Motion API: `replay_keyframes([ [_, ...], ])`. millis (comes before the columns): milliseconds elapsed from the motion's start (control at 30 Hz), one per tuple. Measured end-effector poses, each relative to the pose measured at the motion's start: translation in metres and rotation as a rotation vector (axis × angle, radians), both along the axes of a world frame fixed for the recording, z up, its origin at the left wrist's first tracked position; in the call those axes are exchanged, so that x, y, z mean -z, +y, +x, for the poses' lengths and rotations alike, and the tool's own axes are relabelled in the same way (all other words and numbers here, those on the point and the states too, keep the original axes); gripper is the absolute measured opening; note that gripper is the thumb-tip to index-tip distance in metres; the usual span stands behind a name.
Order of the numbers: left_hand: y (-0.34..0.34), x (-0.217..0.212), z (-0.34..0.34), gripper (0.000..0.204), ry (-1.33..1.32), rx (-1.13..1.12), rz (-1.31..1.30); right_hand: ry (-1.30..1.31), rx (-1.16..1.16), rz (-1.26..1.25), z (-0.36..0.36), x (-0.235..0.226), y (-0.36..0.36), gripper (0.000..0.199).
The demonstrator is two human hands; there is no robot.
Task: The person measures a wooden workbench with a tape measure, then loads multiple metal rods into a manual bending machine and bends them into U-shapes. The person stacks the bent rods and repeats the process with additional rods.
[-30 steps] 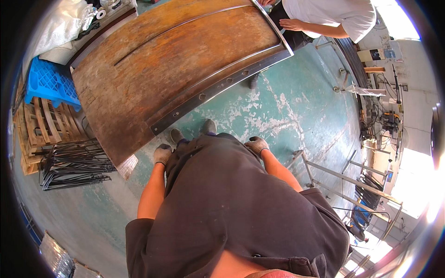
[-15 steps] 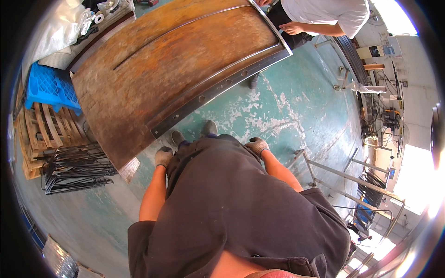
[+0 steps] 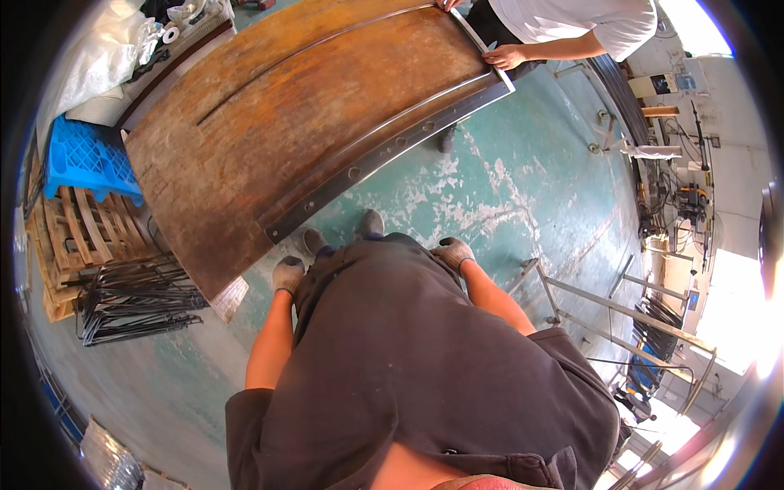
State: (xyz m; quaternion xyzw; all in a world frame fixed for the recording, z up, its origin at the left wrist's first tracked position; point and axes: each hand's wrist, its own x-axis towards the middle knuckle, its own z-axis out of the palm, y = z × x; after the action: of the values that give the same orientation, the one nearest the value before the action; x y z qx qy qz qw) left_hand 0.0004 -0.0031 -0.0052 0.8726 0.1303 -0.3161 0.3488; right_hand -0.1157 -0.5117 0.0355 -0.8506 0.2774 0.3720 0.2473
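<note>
Both my hands hang beside my dark shirt, in light gloves with dark fingertips. My left hand (image 3: 287,274) is loosely curled, with nothing seen in it, near the table's close corner. On the other side, my right hand (image 3: 454,254) is also curled in on itself, and no object shows in it. Neither hand touches the big rusty brown metal-topped table (image 3: 237,180) ahead. A thin bent metal frame (image 3: 425,104) lies on its top. At the table's right end a co-worker's hand (image 3: 505,56) rests on the frame's end bar, and their other hand (image 3: 447,4) is at its far corner.
A dark perforated metal strip (image 3: 354,174) edges the table. To the left are a blue plastic pallet (image 3: 90,159), wooden pallets (image 3: 77,229) and a stack of black metal frames (image 3: 135,302). At right stands a metal rack (image 3: 621,306) on the worn green floor (image 3: 523,184).
The co-worker's nearer hand has come in onto the frame's end bar, and their far hand has moved to its corner. My own hands have barely moved.
</note>
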Motion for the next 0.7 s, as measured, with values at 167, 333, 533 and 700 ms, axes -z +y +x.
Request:
replay_keyframes([
  [167, 0.000, 0.005, 0.001, 0.030, -0.013, 0.040, -0.008, -0.017, 0.048, 0.031, -0.005, 0.007, -0.007, 0.072],
  [333, -0.002, 0.005, 0.003, 0.032, 0.006, 0.055, 0.021, -0.057, 0.049, 0.002, -0.004, 0.002, -0.003, 0.070],
  [533, 0.003, 0.020, -0.002, 0.030, -0.020, 0.101, 0.044, 0.038, 0.321, 0.038, 0.025, -0.054, 0.021, 0.070],
  [700, -0.006, 0.009, 0.002, 0.030, -0.005, 0.104, 0.080, -0.024, 0.210, 0.043, 0.016, -0.030, 0.008, 0.071],
])
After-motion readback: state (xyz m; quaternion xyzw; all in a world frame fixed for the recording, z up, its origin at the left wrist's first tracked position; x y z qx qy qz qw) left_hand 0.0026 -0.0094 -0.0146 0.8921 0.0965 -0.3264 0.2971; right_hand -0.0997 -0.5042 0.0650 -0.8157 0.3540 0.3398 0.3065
